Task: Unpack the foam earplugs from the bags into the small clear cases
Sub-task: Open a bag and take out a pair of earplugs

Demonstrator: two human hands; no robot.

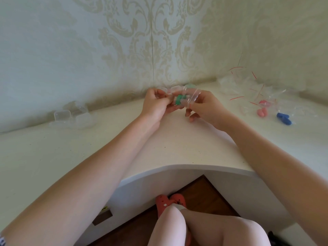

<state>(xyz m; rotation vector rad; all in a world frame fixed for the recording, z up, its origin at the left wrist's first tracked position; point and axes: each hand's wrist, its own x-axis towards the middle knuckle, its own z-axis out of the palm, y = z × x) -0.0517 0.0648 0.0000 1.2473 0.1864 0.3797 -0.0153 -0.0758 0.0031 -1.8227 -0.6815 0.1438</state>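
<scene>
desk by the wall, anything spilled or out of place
Nothing spilled. Pink earplugs and blue earplugs lie among a loose heap of bags on the right; empty cases wait on the left.

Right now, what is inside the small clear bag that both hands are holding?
Inside the clear bag green foam earplugs show through the plastic. The left hand and right hand pinch the bag, and their fingers cover part of it, so the number of earplugs cannot be told.
</scene>
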